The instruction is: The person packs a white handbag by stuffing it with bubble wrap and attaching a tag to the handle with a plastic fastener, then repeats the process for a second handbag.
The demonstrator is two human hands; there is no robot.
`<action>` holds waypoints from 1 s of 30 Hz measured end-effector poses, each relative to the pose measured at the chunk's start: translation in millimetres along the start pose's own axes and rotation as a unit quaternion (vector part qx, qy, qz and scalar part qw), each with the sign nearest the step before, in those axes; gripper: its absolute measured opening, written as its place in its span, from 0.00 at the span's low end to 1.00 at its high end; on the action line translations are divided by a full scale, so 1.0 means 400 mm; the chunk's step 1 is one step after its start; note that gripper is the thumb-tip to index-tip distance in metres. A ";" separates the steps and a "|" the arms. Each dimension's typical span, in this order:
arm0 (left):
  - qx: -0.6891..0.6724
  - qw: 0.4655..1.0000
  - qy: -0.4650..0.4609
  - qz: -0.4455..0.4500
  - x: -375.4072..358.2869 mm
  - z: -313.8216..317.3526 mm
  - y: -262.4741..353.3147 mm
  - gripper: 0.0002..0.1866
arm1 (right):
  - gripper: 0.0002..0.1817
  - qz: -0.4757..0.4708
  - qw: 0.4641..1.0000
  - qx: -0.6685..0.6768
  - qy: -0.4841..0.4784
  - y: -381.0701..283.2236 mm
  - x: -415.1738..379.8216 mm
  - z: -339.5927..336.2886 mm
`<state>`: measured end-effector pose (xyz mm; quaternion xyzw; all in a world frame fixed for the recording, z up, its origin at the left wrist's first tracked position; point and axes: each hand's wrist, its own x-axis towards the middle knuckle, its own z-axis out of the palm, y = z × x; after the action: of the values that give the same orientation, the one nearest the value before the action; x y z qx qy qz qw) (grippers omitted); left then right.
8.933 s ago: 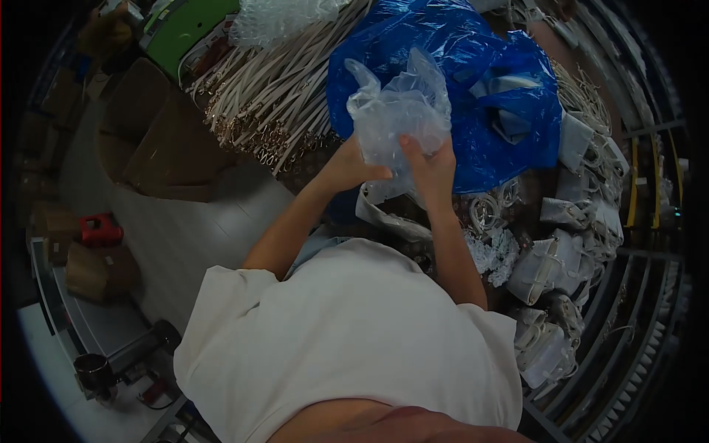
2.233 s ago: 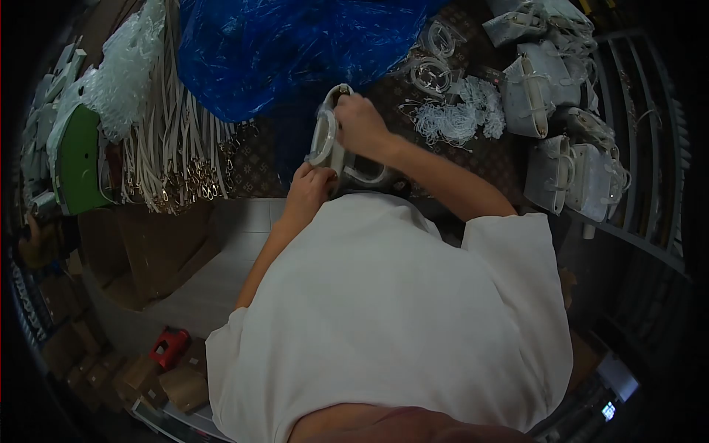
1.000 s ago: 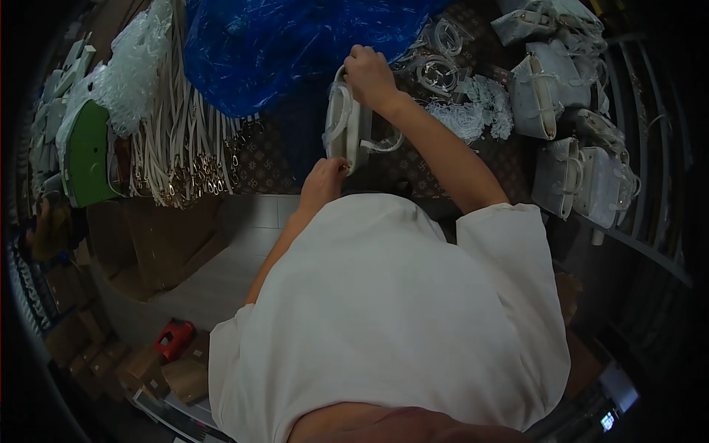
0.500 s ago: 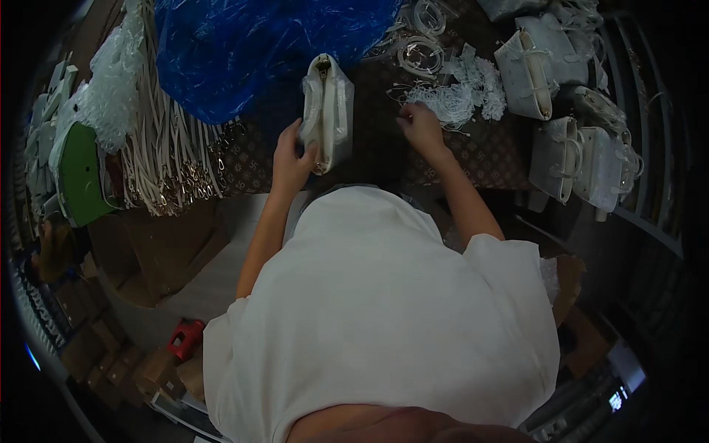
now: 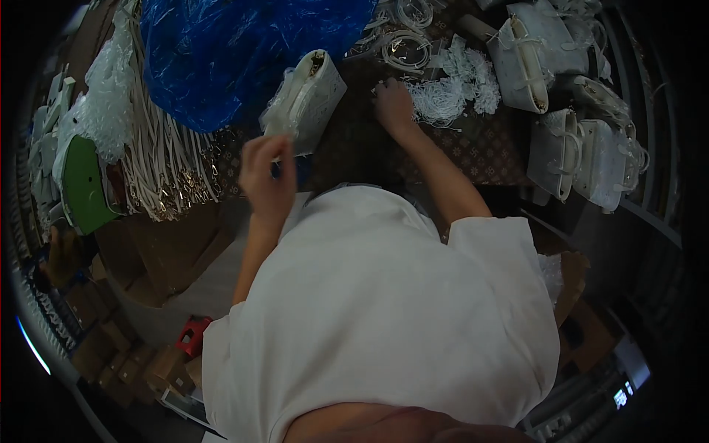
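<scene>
My left hand (image 5: 264,176) grips the lower end of a white zip pouch (image 5: 310,96) wrapped in clear plastic. The pouch is lifted and tilted over the brown patterned table (image 5: 487,151), beside a large blue plastic bag (image 5: 236,52). My right hand (image 5: 394,105) reaches forward and rests palm down on the table. Its fingertips touch the edge of a heap of white strings (image 5: 454,85), and I see nothing held in it.
White handbags (image 5: 583,151) stand along the table's right side, and more bags (image 5: 528,52) sit at the back. Coiled straps in clear bags (image 5: 402,48) lie behind the strings. A bundle of white straps with metal clips (image 5: 170,166) hangs at the left, near a green object (image 5: 83,184). Cardboard boxes (image 5: 166,255) stand below.
My left hand has drawn back towards me, tilting the pouch to the right. My right hand let go of the pouch about a second ago and has moved out to the white strings.
</scene>
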<state>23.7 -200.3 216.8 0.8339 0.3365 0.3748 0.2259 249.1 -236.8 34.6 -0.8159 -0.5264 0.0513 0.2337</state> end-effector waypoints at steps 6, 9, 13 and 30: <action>-0.098 0.946 -0.307 0.032 -0.096 0.292 -0.145 0.11 | 0.03 0.003 0.989 0.147 0.013 0.041 0.017 -0.080; -0.085 0.952 -0.290 0.044 -0.082 0.376 -0.163 0.15 | 0.03 0.070 0.910 0.401 0.083 0.076 0.005 -0.194; 0.029 0.922 -0.384 0.037 -0.063 0.448 -0.135 0.18 | 0.03 0.109 0.704 0.680 0.172 0.123 0.025 -0.320; -0.275 0.915 -0.149 -0.255 0.073 0.205 0.080 0.09 | 0.02 -0.062 0.883 0.461 -0.056 -0.093 -0.003 -0.390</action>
<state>114.2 -210.5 200.2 0.6706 0.3841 0.2534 0.5819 268.8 -276.5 188.5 -0.5775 -0.5047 0.3195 0.5566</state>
